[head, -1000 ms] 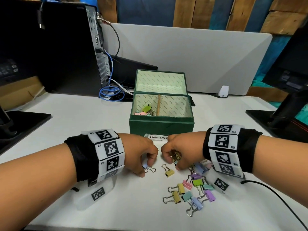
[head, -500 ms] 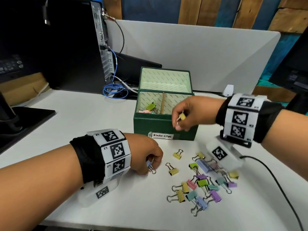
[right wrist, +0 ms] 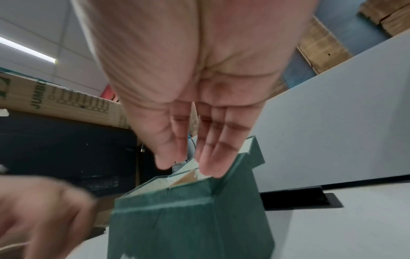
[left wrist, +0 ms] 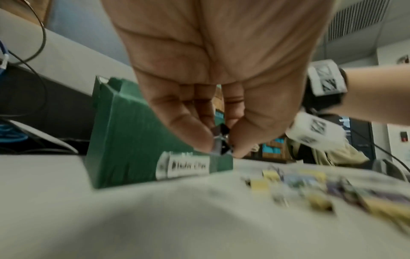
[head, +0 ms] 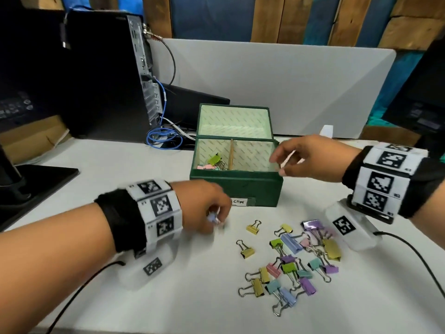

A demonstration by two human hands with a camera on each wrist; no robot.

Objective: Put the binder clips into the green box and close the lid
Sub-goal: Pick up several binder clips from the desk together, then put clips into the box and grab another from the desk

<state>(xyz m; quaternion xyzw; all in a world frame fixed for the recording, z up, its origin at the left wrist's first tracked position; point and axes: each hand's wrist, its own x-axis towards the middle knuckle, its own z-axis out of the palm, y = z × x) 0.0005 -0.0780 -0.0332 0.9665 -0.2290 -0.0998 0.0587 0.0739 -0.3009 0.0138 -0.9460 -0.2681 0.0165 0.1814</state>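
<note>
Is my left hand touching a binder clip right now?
Touching. The left wrist view shows the left hand pinching a binder clip between thumb and fingertips, in front of the green box.

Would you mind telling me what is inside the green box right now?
A few clips lie left of the divider in the box; the right hand and front wall hide the right floor.

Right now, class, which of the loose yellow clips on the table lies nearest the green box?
The small yellow clip just in front of the box, lying alone at the far left edge of the heap. The other yellow ones lie farther from the box.
</note>
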